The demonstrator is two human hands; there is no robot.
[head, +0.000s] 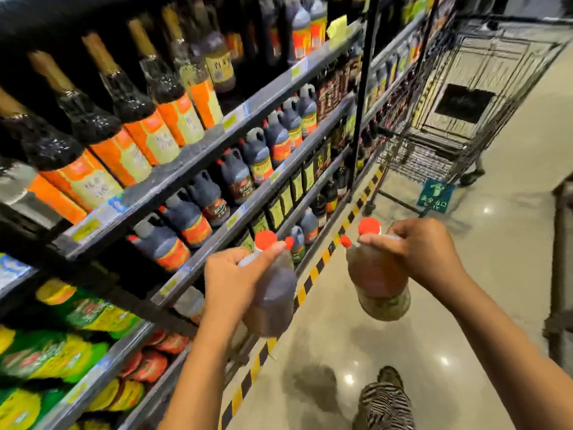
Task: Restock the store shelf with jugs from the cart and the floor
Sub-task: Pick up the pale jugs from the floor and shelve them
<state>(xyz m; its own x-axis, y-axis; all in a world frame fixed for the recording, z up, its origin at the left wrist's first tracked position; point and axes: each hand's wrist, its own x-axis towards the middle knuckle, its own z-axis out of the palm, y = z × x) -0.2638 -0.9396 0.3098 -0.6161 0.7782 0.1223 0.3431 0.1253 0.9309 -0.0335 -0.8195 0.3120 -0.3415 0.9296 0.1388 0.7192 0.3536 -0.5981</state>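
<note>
Gripping left jug point(273, 301), right jug point(373, 274), two hands point(231, 274), one cart point(415, 156)

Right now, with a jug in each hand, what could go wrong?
Each jug hangs from one hand: the left hand grips the left jug, the right hand the right jug. A slip might drop one on the floor. The left jug hangs close to the shelf edge and could bump it.

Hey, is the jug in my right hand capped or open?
Capped. The jug gripped by the right hand has a red cap on its neck and a smaller red one beside it.
</note>
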